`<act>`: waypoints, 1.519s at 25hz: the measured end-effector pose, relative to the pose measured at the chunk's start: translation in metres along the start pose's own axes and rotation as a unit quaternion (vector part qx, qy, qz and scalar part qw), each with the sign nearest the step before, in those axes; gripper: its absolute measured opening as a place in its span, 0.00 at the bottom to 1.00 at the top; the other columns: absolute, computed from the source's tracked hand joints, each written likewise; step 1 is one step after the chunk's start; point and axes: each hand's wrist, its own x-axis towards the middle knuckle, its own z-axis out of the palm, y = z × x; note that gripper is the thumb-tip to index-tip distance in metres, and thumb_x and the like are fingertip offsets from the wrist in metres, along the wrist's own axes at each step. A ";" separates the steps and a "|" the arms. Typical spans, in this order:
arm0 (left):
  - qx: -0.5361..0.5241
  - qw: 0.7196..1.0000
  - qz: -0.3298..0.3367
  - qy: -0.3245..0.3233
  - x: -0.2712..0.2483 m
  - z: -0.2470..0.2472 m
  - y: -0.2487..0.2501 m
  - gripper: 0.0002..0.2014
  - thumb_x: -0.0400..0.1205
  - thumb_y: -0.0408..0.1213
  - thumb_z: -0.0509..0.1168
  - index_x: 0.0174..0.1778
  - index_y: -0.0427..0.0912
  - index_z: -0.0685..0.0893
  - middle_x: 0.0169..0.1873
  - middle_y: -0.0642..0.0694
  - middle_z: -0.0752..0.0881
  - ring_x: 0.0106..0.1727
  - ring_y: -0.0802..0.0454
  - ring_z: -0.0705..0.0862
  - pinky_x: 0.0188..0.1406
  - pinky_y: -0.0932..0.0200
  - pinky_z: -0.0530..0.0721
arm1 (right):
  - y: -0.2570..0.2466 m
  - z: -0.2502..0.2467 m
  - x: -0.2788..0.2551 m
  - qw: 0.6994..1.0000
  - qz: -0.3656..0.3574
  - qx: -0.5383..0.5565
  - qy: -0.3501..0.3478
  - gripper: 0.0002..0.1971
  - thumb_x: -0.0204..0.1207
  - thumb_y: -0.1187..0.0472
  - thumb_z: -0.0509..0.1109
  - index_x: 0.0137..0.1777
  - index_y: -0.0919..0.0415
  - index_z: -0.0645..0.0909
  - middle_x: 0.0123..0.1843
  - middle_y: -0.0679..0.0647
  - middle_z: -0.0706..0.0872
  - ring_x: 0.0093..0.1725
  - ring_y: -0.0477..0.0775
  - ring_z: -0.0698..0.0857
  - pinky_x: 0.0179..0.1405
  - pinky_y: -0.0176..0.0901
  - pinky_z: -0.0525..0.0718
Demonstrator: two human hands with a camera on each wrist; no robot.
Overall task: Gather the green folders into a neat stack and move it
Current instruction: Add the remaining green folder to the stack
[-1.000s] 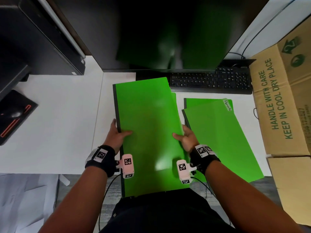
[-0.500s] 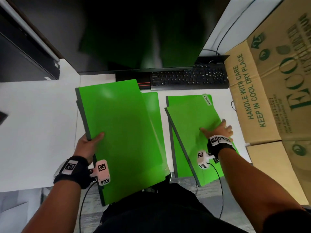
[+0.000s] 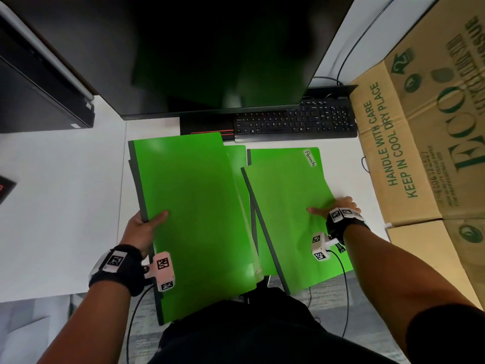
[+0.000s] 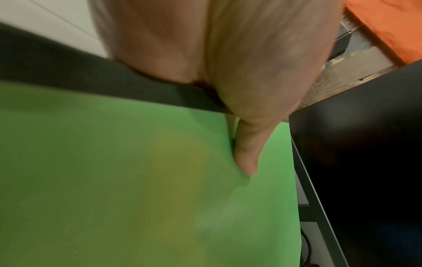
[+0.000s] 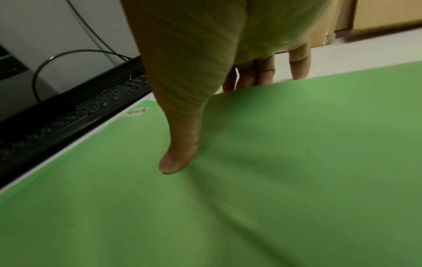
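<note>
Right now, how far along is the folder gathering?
Partway. Done: the left hand holds a group of folders by the edge. In hand: the right hand grips the pile with the "Permits" folder. Left: merging both groups, squaring them, moving the stack.

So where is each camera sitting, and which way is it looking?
Head: worn on the head, looks down at the white desk; both forearms, left hand and right hand show.
Left wrist: looks along the hand; its thumb lies on the left pile of flat green folders.
Right wrist: looks along the hand; thumb on top and fingers under the edge of the right pile of green folders.
Head and right wrist views share the black keyboard.
</note>
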 end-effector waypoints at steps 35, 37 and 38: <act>-0.036 0.999 -0.008 -0.028 -0.013 -0.016 0.014 0.28 0.65 0.49 0.83 0.59 0.45 0.88 0.54 0.39 0.94 0.61 0.35 0.89 0.67 0.29 0.81 | 0.000 -0.024 -0.047 0.866 -0.273 0.418 -0.009 0.05 0.73 0.55 0.75 0.47 0.50 0.84 0.36 0.39 0.92 0.38 0.48 0.89 0.45 0.45 0.86; -0.038 0.998 -0.020 -0.045 -0.014 -0.004 0.018 0.30 0.64 0.50 0.82 0.60 0.45 0.87 0.58 0.39 0.92 0.62 0.34 0.88 0.68 0.28 0.81 | -0.015 -0.022 -0.059 0.849 -0.306 0.430 -0.028 0.07 0.78 0.65 0.70 0.53 0.54 0.83 0.37 0.35 0.91 0.39 0.41 0.88 0.44 0.38 0.86; -0.038 0.997 -0.026 -0.054 -0.015 0.005 0.021 0.28 0.65 0.49 0.80 0.61 0.46 0.86 0.60 0.38 0.91 0.64 0.34 0.88 0.69 0.27 0.80 | -0.027 -0.020 -0.070 0.840 -0.322 0.435 -0.040 0.09 0.79 0.67 0.68 0.56 0.57 0.82 0.39 0.38 0.92 0.40 0.41 0.89 0.43 0.36 0.86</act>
